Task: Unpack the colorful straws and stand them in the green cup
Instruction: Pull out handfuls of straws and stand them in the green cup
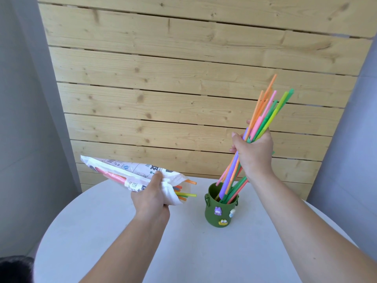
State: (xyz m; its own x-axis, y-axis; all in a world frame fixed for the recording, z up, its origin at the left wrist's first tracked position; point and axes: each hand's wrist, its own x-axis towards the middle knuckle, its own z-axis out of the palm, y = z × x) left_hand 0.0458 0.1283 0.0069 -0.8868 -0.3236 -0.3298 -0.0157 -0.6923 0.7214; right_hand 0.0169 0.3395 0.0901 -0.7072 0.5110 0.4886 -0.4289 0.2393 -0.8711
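Now | my right hand (255,152) grips straw bundle (267,111), lower ends in green cup (212,213) | my left hand (151,199) clutches packet (122,168), 9 o'clock of cup

Place: a plain indoor room corner, most like a home or a small studio; which of the two cannot be told.
Back wall: a panel of pale, knotty pine planks (193,78), laid horizontally with thin gaps between.
Side walls: smooth grey-lilac walls (22,103) on either side of the panel.
Furniture: a round white counter (122,242).
Household goods: a green cup (220,216) with cartoon charms (217,211), colourful straws (265,111), a printed packet (134,170).
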